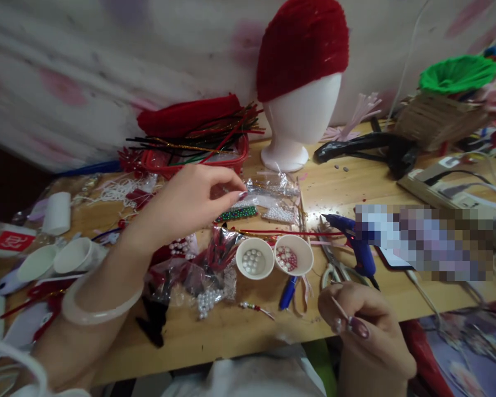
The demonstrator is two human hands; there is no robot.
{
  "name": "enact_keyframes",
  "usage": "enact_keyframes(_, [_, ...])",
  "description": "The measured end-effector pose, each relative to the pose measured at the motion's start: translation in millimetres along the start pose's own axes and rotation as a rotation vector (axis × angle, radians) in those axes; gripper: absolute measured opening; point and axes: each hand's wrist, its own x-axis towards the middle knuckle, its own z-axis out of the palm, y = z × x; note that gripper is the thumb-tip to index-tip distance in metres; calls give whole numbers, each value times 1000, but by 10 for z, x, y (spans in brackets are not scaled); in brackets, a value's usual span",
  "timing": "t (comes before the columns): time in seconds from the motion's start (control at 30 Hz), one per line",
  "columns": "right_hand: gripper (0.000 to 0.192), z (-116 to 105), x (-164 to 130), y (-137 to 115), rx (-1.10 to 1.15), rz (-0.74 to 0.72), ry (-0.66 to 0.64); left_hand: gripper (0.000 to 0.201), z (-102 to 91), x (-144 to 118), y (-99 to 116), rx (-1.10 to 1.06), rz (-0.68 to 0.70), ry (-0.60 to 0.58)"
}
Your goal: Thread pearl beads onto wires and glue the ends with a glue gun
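Note:
My left hand (202,196), with a pale bangle (101,314) on its wrist, hovers over a bag of green beads (237,212) and a bag of white beads (279,214). Its thumb and fingertips come together; whatever may be between them is hidden. At the lower right, my right hand (370,325) is closed in a pinch on a thin pale strand (339,306), with small pearly beads by the fingertips. Between the hands stand a paper cup of white pearls (255,270) and a paper cup of red and white beads (294,269).
A white foam head (301,116) wearing a red cap (303,47) stands behind. A blue glue gun (357,242) and scissors (334,264) lie to the right, near a power strip (454,182). A short beaded strand (256,309) and blue pen (288,292) lie in front.

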Motion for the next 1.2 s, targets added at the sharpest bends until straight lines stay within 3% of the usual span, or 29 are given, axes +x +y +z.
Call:
enact_keyframes(0.13, [24,-10,32,-14,1,-17,-92,25,-238,-533,-107,27,-167,49])
enact_keyframes(0.2, [23,18,51,-13,-10,-28,-112,27,-254,-843,-168,-56,-295,21])
enact_keyframes(0.33, [23,125,46,-5,3,2,-33,23,41,-1338,-267,-304,-399,46])
enact_keyframes(0.4, [22,174,19,-18,-14,-5,-83,23,270,-1493,-293,-395,-410,-37])
enact_keyframes(0.5, [20,223,-51,-66,-39,3,-108,24,509,-1687,-329,-328,-319,-130])
enact_keyframes(0.6, [22,234,-132,-115,-78,54,-2,24,523,-1910,-423,-306,-318,-25])
enact_keyframes(0.7, [24,225,-182,-118,-109,81,6,22,428,-2085,-574,-190,-399,220])
enact_keyframes(0.8, [21,270,-201,-56,-111,185,-83,28,398,-2107,-700,-38,-381,271])
enact_keyframes(0.97, [31,470,-222,131,-100,745,-459,46,464,-1966,-715,-4,-448,164])
enact_keyframes(1.07, [42,505,-232,207,-116,799,-494,46,385,-1869,-609,1,-434,197])
enact_keyframes(1.2, [44,431,-212,218,-174,803,-592,28,137,-1541,-395,71,-172,318])
